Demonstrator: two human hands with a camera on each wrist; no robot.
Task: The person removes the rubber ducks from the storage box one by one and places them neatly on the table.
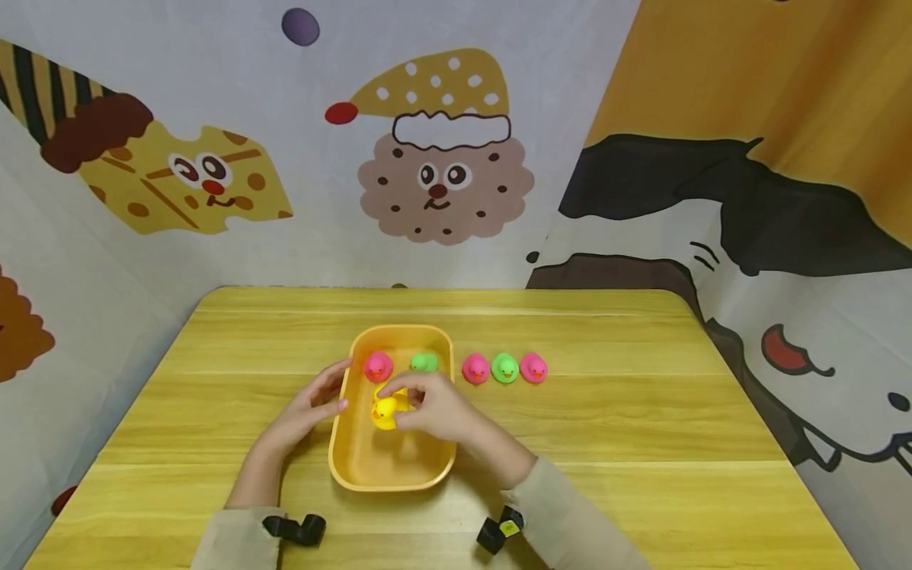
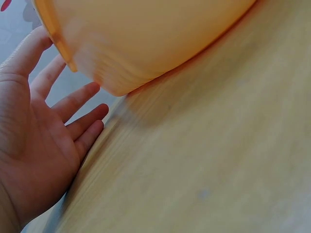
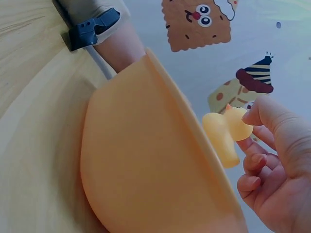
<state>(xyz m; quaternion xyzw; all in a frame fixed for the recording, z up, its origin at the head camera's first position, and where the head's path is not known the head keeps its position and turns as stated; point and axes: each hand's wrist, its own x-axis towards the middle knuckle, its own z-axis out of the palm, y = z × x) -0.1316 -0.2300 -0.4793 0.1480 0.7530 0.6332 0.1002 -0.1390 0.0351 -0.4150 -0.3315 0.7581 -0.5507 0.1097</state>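
My right hand (image 1: pixel 435 408) pinches a yellow rubber duck (image 3: pixel 226 131) between thumb and fingers, level with the rim of an orange plastic tub (image 1: pixel 392 463). More yellow shows just behind this duck in the head view, partly hidden by the fingers. Inside the tub's far end sit a pink rubber duck (image 1: pixel 378 366) and a green rubber duck (image 1: pixel 423 362). At the tub's left side is my left hand (image 2: pixel 39 126), its fingers spread and mostly straight, the tips against the tub's outer wall and rim.
Right of the tub, a row on the wooden table (image 1: pixel 641 412) holds a pink duck (image 1: pixel 476 369), a green duck (image 1: pixel 505 368) and another pink duck (image 1: pixel 533 368). A cartoon-printed cloth (image 1: pixel 313 237) hangs behind the table. Each sleeve carries a black strap device (image 1: pixel 295 530).
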